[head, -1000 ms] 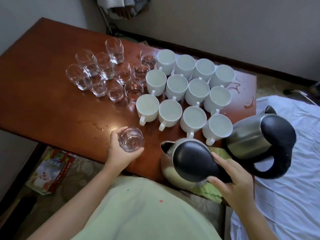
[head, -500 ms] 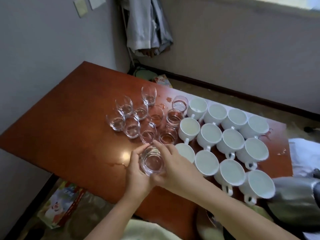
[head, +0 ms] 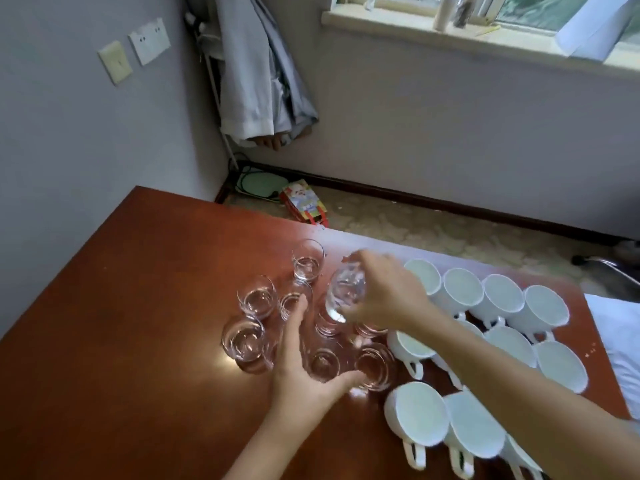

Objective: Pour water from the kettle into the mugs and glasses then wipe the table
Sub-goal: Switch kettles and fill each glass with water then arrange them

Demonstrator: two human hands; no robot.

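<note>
Clear glass [head: 346, 292] in right hand [head: 388, 296]; no legible writing.

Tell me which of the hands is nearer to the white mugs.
Right. The right hand holds a glass just beside the white mugs; the left hand rests among the other glasses, farther away.

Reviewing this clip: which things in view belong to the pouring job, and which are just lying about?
Job:
- right hand holding a lifted glass
- left hand among the standing glasses
- white mugs
- table

Lying about:
- grey garment hanging in the corner
- colourful packet on the floor
- wall switches
- windowsill items
</note>
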